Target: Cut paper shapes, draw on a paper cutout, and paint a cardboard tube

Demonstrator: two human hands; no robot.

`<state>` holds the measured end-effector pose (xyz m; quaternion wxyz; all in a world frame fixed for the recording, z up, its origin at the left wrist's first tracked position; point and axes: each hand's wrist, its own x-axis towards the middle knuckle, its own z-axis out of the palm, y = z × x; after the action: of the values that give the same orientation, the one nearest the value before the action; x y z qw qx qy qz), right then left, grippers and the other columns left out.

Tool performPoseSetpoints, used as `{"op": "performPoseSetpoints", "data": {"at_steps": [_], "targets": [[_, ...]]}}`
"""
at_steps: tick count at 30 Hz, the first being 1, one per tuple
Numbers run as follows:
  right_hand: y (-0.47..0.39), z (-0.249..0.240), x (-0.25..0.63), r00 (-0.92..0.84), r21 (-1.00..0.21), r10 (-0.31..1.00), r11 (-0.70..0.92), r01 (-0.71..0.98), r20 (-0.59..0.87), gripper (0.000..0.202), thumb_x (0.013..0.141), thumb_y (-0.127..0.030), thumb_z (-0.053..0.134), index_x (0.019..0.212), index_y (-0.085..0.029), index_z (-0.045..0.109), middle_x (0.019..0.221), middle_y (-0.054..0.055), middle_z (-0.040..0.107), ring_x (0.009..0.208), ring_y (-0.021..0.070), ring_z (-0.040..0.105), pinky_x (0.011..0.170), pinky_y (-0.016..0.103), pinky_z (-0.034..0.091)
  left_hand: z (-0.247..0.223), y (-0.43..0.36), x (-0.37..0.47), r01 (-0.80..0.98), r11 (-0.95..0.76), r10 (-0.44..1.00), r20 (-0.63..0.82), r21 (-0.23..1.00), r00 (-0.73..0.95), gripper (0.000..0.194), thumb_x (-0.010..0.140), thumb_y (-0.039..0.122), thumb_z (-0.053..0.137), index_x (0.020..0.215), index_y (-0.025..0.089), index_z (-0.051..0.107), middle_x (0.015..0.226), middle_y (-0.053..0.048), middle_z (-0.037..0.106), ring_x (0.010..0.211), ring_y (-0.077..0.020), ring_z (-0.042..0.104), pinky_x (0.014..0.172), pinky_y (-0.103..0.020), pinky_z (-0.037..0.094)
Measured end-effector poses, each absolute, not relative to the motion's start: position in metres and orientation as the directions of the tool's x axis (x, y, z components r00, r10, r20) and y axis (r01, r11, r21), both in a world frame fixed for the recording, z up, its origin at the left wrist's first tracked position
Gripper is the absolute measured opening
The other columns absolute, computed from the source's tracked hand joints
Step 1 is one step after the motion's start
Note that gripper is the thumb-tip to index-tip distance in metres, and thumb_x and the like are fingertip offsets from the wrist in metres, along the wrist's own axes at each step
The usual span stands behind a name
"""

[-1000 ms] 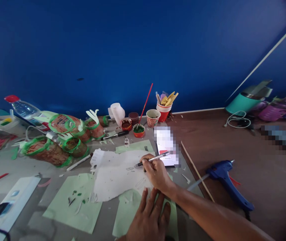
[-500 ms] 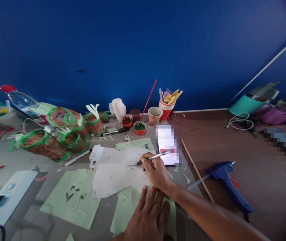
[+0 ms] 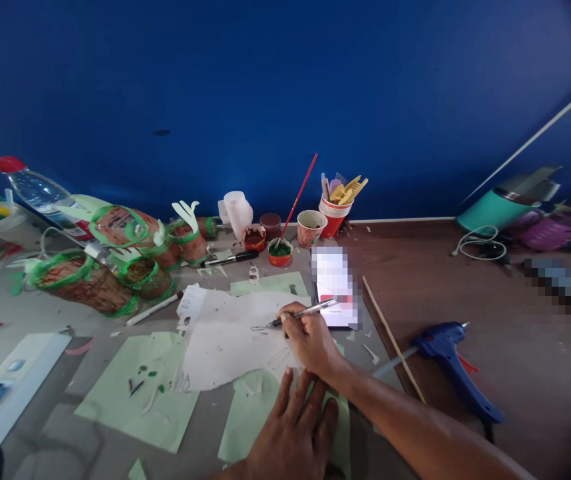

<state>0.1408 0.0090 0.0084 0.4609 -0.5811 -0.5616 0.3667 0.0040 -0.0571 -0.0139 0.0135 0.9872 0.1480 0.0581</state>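
A pen (image 3: 299,312) with a dark grip and clear barrel is pinched in my right hand (image 3: 315,347). Its tip is at small leaf-like outlines near the middle of a torn-edged white paper (image 3: 225,340). Below the right wrist, my left hand (image 3: 293,430) lies palm down with fingers spread, over a pale green paper sheet (image 3: 238,420) and at the white paper's lower right edge. A phone (image 3: 333,287) with a lit, blurred screen lies just beyond the pen.
Green-rimmed brown pots (image 3: 85,280) and a bottle (image 3: 45,197) stand left. Behind the paper are a paint cup (image 3: 279,252) with a brush, a patterned paper cup (image 3: 311,230) and red cups (image 3: 334,217) with tools. A blue glue gun (image 3: 458,363) and wooden stick (image 3: 390,333) lie right.
The pen tip has shifted very slightly to the left along the outline. My left hand stays in place, and the view has tilted a little.
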Motion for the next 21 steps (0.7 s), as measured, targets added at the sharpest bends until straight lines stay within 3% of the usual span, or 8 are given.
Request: {"op": "performPoseSetpoints", "data": {"at_steps": [21], "targets": [[0.0093,0.0112,0.1435,0.110,-0.935,0.988,0.061,0.350,0.106,0.021,0.088,-0.028,0.043,0.075,-0.018,0.056,0.052,-0.005,0.039,0.046,0.0111,0.037,0.046,0.023,0.029,-0.0138,-0.0570,0.0040,0.300,-0.949,0.308,0.074,0.095,0.949,0.069,0.084,0.058,0.047,0.135,0.012,0.039,0.146,-0.021,0.035,0.135,-0.0371,0.027,0.109,-0.055,0.013]]}}
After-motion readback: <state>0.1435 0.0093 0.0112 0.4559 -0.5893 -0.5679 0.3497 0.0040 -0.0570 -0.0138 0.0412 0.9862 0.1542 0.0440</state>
